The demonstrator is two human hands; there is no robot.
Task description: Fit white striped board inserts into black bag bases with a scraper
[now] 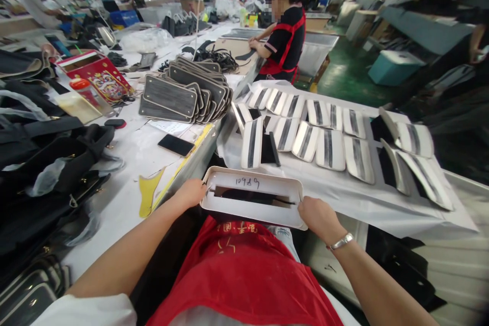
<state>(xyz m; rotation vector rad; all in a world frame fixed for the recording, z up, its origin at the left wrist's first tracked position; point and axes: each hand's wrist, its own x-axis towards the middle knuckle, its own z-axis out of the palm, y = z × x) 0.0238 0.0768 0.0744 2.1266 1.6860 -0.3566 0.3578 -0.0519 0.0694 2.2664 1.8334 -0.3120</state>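
I hold a flat white panel (pixel 263 209) with a long dark slot and the handwritten number 10989 level in front of my red apron. My left hand (pixel 191 192) grips its left end with closed fingers. My right hand (pixel 319 218), with a silver bracelet at the wrist, grips its right end. Just beyond the panel, rows of white pieces with dark stripes (pixel 324 140) lie on a white sheet (pixel 344 193).
A stack of grey rounded panels (pixel 183 94) and a black phone (pixel 176 144) lie on the table to the left, beside black bags (pixel 46 163) and a red box (pixel 99 74). A person in a red apron (pixel 284 41) works at the far end.
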